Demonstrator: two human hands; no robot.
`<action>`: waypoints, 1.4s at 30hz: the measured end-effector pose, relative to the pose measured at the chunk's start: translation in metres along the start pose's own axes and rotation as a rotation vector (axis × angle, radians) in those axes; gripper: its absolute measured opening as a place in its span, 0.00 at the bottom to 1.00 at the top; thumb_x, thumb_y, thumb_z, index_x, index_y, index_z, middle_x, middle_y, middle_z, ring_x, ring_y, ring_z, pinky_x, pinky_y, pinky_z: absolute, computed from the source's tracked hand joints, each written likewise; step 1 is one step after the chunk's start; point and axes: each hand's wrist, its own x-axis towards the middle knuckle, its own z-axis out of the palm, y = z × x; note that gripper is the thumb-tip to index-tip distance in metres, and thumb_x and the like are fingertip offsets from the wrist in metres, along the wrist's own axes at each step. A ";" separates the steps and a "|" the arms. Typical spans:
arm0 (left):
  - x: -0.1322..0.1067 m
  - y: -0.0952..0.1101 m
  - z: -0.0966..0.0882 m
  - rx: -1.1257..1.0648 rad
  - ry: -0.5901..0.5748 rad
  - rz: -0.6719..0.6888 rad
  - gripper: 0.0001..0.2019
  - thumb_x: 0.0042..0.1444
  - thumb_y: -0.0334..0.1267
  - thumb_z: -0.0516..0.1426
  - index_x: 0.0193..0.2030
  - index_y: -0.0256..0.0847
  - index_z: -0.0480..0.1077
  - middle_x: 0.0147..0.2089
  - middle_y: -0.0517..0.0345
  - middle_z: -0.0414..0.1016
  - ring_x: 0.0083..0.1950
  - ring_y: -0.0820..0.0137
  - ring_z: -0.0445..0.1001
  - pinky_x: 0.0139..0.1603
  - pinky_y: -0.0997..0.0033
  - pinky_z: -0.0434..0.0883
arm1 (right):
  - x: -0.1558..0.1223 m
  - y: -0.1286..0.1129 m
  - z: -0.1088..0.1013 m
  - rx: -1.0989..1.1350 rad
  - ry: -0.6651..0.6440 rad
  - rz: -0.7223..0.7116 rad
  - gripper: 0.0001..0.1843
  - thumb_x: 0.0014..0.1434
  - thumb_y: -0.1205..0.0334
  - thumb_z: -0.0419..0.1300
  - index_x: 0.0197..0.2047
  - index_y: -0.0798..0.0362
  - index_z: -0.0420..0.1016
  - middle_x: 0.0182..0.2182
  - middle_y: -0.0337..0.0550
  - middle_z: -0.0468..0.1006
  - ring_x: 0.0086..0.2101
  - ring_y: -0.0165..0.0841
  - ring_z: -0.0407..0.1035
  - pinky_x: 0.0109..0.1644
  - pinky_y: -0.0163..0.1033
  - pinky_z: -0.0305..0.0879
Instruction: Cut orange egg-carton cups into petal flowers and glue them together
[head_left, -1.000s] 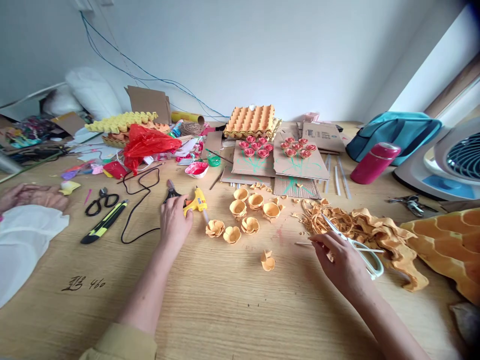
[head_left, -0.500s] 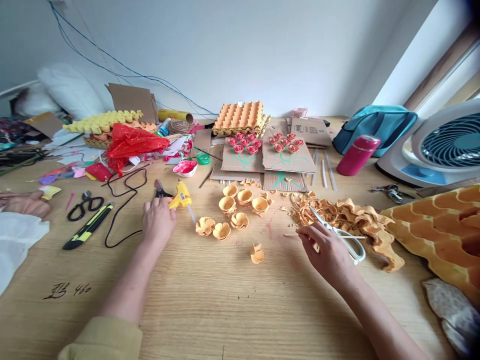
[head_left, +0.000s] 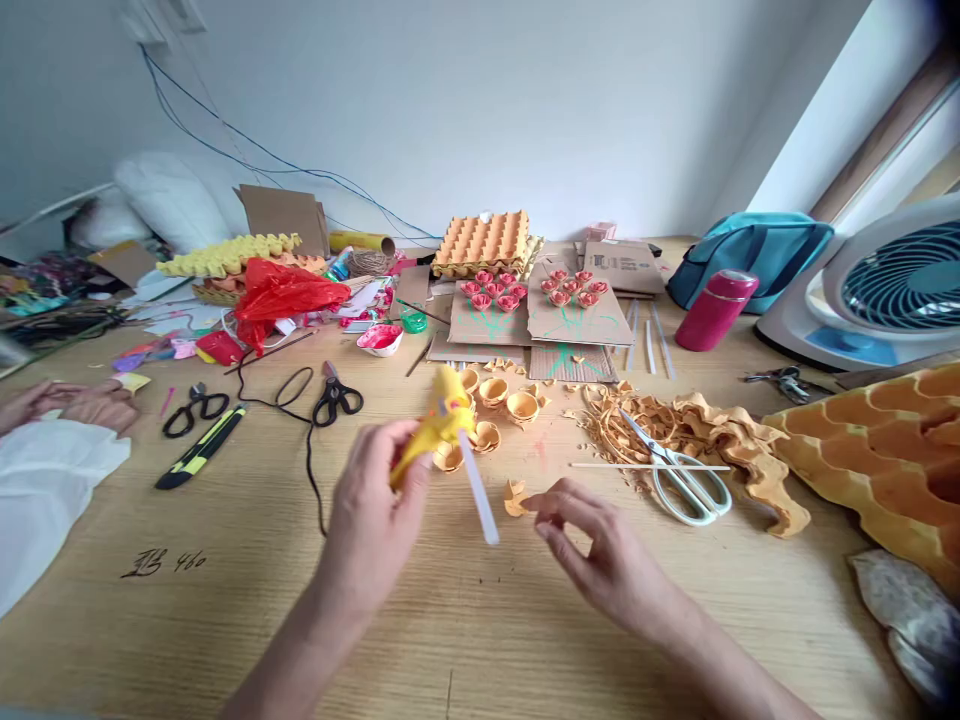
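My left hand [head_left: 375,515] is closed round a yellow glue gun [head_left: 435,428], lifted off the wooden table [head_left: 480,630], with a clear glue stick [head_left: 478,490] poking out of its back toward me. My right hand [head_left: 600,555] hovers low with its fingers half curled and apart, the fingertips at a small orange paper flower [head_left: 516,496] lying on the table. Several more orange paper flower cups [head_left: 510,405] sit just behind the gun. White-handled scissors [head_left: 686,480] and a thin white stick [head_left: 645,466] lie to the right by orange scraps [head_left: 712,430].
Black scissors [head_left: 335,395], a second black pair [head_left: 193,408], a utility knife [head_left: 199,448] and the gun's black cord [head_left: 300,420] lie left. Another person's hand [head_left: 71,405] rests at far left. Cardboard with red flowers [head_left: 540,310], egg trays [head_left: 484,240], a red flask [head_left: 712,308], a fan [head_left: 885,290].
My left hand picked the glue gun up from the table and brought it toward the middle. My right hand left the scissors and the stick and moved left to the lone orange flower.
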 end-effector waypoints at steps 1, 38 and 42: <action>-0.010 0.013 0.007 -0.062 -0.048 -0.004 0.09 0.64 0.38 0.53 0.50 0.43 0.66 0.47 0.52 0.74 0.46 0.63 0.75 0.47 0.63 0.72 | -0.002 -0.007 0.006 0.109 -0.046 0.010 0.14 0.70 0.54 0.52 0.47 0.53 0.75 0.37 0.46 0.76 0.36 0.35 0.71 0.43 0.39 0.69; -0.017 -0.015 0.095 -0.140 -0.518 0.239 0.17 0.55 0.26 0.60 0.51 0.43 0.69 0.49 0.52 0.75 0.52 0.60 0.74 0.55 0.55 0.73 | -0.032 0.012 -0.025 0.896 0.105 0.410 0.20 0.64 0.44 0.58 0.51 0.50 0.71 0.38 0.45 0.74 0.22 0.26 0.59 0.23 0.34 0.53; -0.024 -0.017 0.095 -0.288 -0.403 0.182 0.20 0.56 0.27 0.59 0.55 0.44 0.67 0.49 0.53 0.73 0.45 0.66 0.74 0.50 0.61 0.75 | -0.012 0.017 -0.015 0.685 0.140 0.391 0.17 0.64 0.46 0.61 0.44 0.52 0.71 0.24 0.35 0.68 0.23 0.27 0.58 0.29 0.34 0.56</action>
